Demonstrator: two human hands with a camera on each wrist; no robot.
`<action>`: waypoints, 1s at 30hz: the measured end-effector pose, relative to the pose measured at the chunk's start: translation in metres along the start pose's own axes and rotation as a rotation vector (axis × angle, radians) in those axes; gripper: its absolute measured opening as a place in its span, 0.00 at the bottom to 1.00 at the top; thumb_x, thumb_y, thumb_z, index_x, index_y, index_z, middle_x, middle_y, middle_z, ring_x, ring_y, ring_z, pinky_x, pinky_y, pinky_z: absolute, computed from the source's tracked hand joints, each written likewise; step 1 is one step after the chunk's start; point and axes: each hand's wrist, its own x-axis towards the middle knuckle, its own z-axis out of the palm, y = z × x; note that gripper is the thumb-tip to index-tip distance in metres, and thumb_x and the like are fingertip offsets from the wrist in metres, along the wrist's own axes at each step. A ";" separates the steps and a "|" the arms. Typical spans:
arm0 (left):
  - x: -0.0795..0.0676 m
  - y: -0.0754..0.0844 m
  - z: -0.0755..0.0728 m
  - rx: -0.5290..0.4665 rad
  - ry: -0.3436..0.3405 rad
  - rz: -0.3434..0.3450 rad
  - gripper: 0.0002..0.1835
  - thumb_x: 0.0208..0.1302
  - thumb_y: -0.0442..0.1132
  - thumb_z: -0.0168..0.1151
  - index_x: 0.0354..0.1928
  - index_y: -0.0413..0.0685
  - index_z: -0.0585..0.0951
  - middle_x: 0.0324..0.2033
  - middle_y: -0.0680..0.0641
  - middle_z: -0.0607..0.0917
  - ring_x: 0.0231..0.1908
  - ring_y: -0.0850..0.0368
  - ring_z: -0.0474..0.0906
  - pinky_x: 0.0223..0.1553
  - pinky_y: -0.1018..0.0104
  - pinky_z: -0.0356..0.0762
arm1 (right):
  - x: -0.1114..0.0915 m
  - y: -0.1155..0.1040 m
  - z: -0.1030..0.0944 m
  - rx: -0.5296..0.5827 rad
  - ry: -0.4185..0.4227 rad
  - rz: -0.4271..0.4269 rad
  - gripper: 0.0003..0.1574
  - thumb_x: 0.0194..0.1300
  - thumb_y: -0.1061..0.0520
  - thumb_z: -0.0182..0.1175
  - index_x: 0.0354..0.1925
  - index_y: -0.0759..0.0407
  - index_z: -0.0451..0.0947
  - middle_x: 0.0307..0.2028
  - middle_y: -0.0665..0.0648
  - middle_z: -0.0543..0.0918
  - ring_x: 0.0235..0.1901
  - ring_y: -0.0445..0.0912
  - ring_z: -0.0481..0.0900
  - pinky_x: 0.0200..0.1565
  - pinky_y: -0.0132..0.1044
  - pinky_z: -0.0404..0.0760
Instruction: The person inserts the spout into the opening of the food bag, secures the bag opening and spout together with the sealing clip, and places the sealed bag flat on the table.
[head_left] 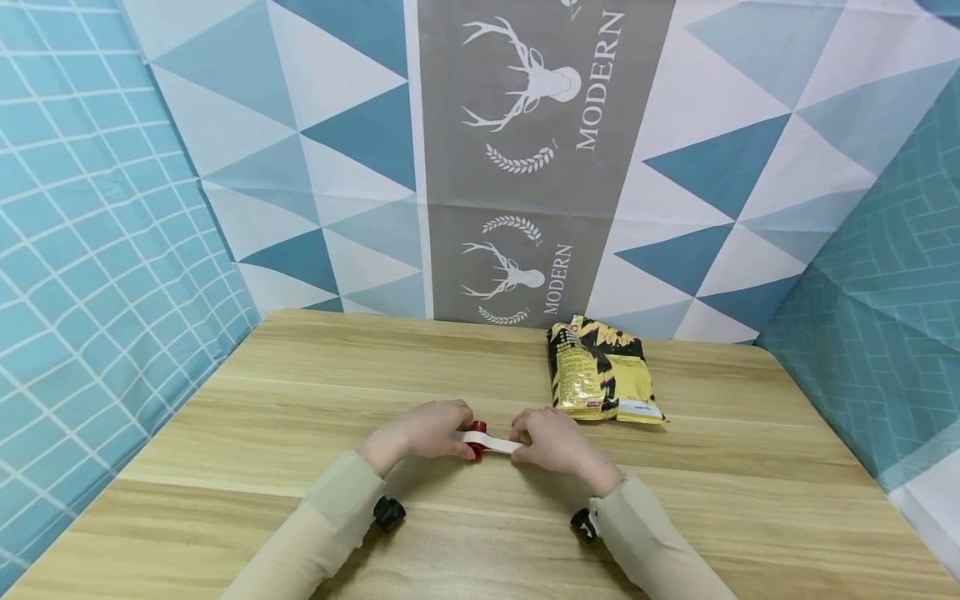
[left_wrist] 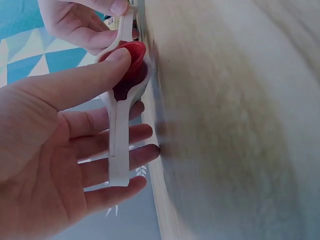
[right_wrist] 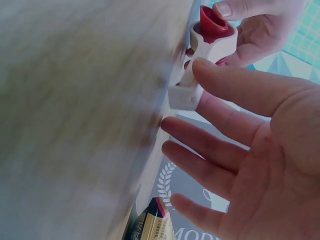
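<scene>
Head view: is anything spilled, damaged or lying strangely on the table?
Nothing looks spilled. Only the yellow and black bag seems slightly odd: it lies creased and askew on the table. The held red and white tool shows no visible damage.

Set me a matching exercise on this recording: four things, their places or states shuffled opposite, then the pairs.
Things
1. Bare left hand
2. Bare right hand
3. Glossy yellow-and-black plastic packet
4. Long white plastic tool

Places, states
A. Toward the back of the brown wooden table
B. Thumb on the red cup-shaped part
C. Spanning the gap between the hands
D. Thumb on the tool's white arm

Pairs: 1-B; 2-D; 3-A; 4-C
</scene>
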 end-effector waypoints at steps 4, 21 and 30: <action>0.002 0.000 -0.002 -0.061 0.041 -0.009 0.14 0.44 0.48 0.64 0.28 0.50 0.72 0.23 0.57 0.71 0.22 0.64 0.66 0.25 0.73 0.66 | 0.002 0.001 -0.001 0.075 0.026 0.059 0.07 0.45 0.53 0.63 0.27 0.50 0.76 0.22 0.42 0.74 0.22 0.38 0.68 0.30 0.34 0.66; 0.005 0.003 -0.007 -0.124 0.126 -0.020 0.14 0.46 0.46 0.63 0.33 0.49 0.73 0.23 0.57 0.75 0.21 0.65 0.68 0.24 0.73 0.68 | 0.003 0.006 -0.005 0.199 0.083 0.100 0.07 0.47 0.58 0.61 0.27 0.52 0.72 0.20 0.46 0.73 0.19 0.39 0.67 0.23 0.32 0.67; 0.008 0.005 -0.007 -0.136 0.155 0.010 0.18 0.47 0.47 0.63 0.41 0.50 0.73 0.33 0.54 0.79 0.29 0.65 0.73 0.33 0.70 0.70 | 0.001 0.007 -0.011 0.237 0.121 0.137 0.08 0.48 0.60 0.59 0.29 0.54 0.70 0.21 0.47 0.72 0.20 0.41 0.68 0.23 0.33 0.68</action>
